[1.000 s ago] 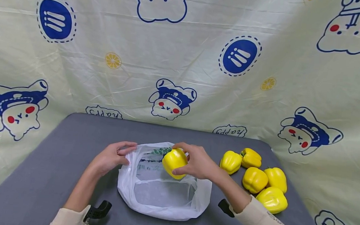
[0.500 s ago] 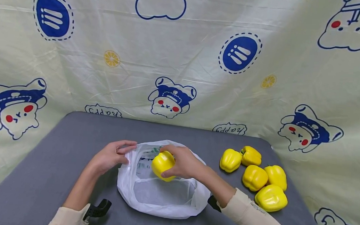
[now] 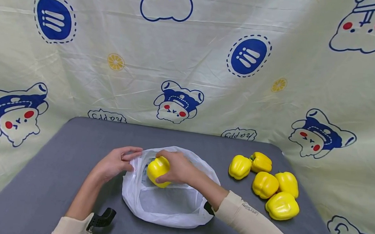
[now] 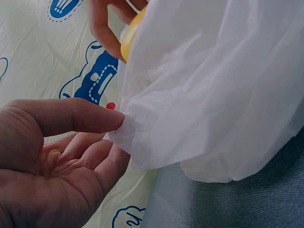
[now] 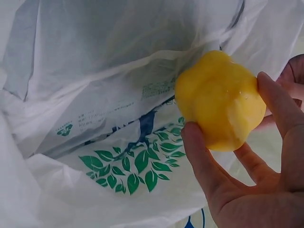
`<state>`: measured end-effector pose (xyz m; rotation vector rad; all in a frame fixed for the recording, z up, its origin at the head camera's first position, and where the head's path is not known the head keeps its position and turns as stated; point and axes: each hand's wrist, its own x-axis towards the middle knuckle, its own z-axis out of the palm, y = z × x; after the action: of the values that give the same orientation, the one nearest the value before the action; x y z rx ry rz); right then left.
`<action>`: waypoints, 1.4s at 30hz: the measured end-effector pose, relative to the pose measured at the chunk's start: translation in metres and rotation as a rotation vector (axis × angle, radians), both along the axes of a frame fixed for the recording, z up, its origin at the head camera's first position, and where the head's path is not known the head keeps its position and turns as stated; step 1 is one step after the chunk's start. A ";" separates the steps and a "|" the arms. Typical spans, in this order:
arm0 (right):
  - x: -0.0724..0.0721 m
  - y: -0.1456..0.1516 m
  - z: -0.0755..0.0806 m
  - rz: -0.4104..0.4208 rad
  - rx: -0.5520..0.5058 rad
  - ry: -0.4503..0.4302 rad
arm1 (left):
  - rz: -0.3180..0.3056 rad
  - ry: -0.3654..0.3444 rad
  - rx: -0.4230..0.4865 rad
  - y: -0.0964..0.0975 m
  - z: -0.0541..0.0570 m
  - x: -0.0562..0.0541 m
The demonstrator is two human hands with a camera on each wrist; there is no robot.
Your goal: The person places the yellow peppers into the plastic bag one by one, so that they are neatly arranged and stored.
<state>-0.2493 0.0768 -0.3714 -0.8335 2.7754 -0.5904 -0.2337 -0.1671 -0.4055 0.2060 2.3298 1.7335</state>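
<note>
A white plastic bag (image 3: pixel 170 220) stands on the table with its mouth spread wide; green leaf print (image 5: pixel 142 171) shows on its inner wall in the right wrist view. My left hand (image 3: pixel 113 165) pinches the bag's left rim between thumb and fingers, as the left wrist view shows. Over the bag's mouth, toward its left side, my right hand (image 3: pixel 178 169) grips a yellow bell pepper (image 3: pixel 158 171). In the right wrist view the pepper (image 5: pixel 221 102) sits between the thumb and fingertips, its lobed end facing the camera.
Several more yellow bell peppers (image 3: pixel 265 185) lie in a group on the right of the grey table (image 3: pixel 87 142). A pale printed curtain (image 3: pixel 204 60) hangs behind the table. A black wrist strap (image 3: pixel 102 218) is on the left forearm.
My right hand has carried the yellow bell pepper leftward across the bag's mouth, toward the left rim. My left hand stays at the rim, and the other peppers have not moved.
</note>
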 end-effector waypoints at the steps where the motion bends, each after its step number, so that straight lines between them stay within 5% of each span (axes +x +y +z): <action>1: -0.001 -0.002 -0.001 -0.006 0.002 -0.004 | -0.001 0.002 0.002 0.000 0.000 0.000; 16: -0.001 -0.014 -0.014 -0.023 0.053 -0.036 | 0.009 0.000 -0.021 0.001 0.001 0.001; 42: -0.003 -0.005 -0.012 0.002 0.087 -0.077 | 0.020 -0.010 -0.014 0.003 0.001 0.001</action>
<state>-0.2521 0.0715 -0.3836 -0.7791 2.7092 -0.4866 -0.2329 -0.1645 -0.4049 0.1726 2.3440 1.7226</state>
